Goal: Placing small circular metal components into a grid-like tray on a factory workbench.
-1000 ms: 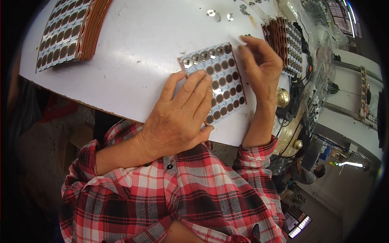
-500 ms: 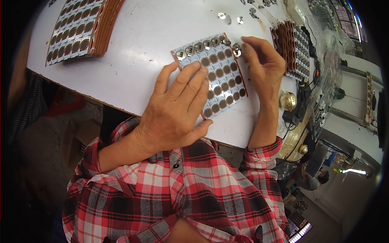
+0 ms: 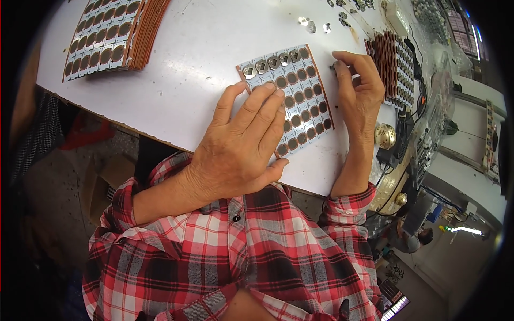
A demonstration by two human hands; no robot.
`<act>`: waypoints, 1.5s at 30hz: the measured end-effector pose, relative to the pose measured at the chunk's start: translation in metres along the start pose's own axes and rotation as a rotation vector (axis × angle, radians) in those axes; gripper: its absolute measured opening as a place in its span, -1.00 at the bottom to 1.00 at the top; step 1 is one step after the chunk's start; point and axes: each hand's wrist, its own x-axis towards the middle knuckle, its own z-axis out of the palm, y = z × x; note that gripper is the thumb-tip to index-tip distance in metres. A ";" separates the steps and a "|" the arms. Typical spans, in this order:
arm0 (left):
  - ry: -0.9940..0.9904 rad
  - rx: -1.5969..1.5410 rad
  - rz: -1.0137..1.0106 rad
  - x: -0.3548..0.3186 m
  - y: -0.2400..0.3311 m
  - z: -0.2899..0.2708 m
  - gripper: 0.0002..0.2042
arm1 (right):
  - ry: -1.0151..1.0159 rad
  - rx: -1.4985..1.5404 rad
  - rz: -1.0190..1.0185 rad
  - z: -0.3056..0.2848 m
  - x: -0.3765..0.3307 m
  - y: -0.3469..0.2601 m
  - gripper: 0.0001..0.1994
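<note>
A light-blue circuit board panel (image 3: 303, 85) with rows of round dark pads and brown edges lies tilted on the white table. Silver metal clips (image 3: 273, 62) sit on the pads of its far row, while the pad at that row's right end is bare. My left hand (image 3: 238, 136) rests flat with fingers spread over the panel's left part, hiding several pads. Beyond the panel's right edge, my right hand (image 3: 360, 85) is raised in a pinch. A small grey metal clip (image 3: 335, 67), mostly hidden, shows between its thumb and forefinger.
A tall stack of similar panels (image 3: 110, 35) stands at the far left, another stack (image 3: 393, 67) at the right. Loose metal clips (image 3: 342, 18) lie scattered at the back. Near the right edge are a round brass-coloured object (image 3: 385, 136), black cables and a power strip (image 3: 396, 18).
My right hand has drawn slightly right, away from the panel. The clips by its fingertips and at the far row's right end are gone from there. The left hand stays on the panel.
</note>
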 end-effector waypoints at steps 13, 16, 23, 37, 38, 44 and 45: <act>0.003 -0.001 -0.014 -0.002 -0.001 0.001 -0.28 | -0.058 -0.106 0.003 -0.009 -0.001 0.008 -0.85; 0.011 -0.012 -0.011 -0.002 -0.001 0.001 -0.29 | -0.068 -0.052 -0.025 -0.013 0.002 0.010 -0.90; 0.020 -0.033 -0.014 -0.001 -0.001 0.003 -0.29 | -0.099 0.368 0.134 -0.003 0.001 -0.015 -0.88; 0.014 -0.044 0.029 -0.002 -0.001 0.000 -0.32 | -0.184 0.253 0.021 0.015 0.008 -0.024 -0.90; 0.013 -0.046 0.028 -0.002 -0.001 0.000 -0.32 | -0.185 0.253 0.022 0.014 0.009 -0.024 -0.90; 0.030 -0.044 0.023 -0.002 -0.001 0.003 -0.32 | -0.309 0.292 0.110 0.003 0.014 -0.015 -0.89; 0.028 -0.045 0.024 -0.002 -0.001 0.003 -0.32 | -0.301 0.308 0.100 0.004 0.014 -0.014 -0.89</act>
